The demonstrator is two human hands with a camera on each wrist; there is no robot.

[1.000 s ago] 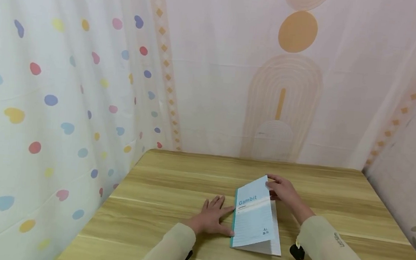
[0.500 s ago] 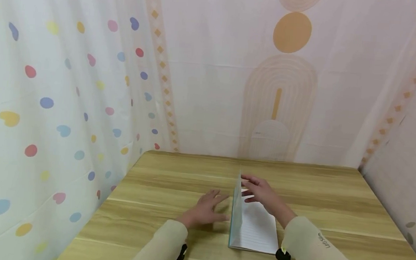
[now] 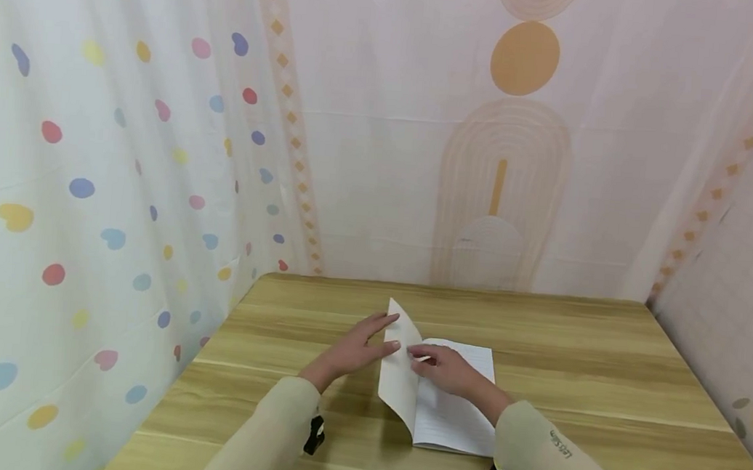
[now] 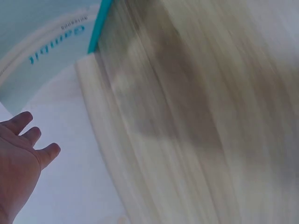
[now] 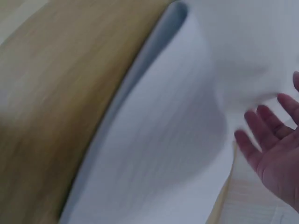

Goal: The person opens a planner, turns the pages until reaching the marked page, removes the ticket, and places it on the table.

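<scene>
left forearm [image 3: 265, 427]: sleeved, reaching forward-right | left hand [image 3: 354, 348]: fingers extended, thumb apart | right forearm [image 3: 558, 455]: sleeved, reaching forward-left | right hand [image 3: 451, 372]: fingers loosely bent, pointing left | both hands: near, not touching each other

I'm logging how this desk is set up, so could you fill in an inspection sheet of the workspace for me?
Surface: table with a wood-grain top.
Job's things: notebook lying open; its pale blue cover, marked "Gambit", stands raised and tilts to the left.
Clutter: nothing seen.
Hands: left hand at the cover's left edge, fingers extended; right hand by the cover's inner side, fingers loosely bent. Whether either touches it, I can't tell.
Cables: nothing seen.
Surroundings: spotted curtain on the left, patterned curtain behind the table.
</scene>
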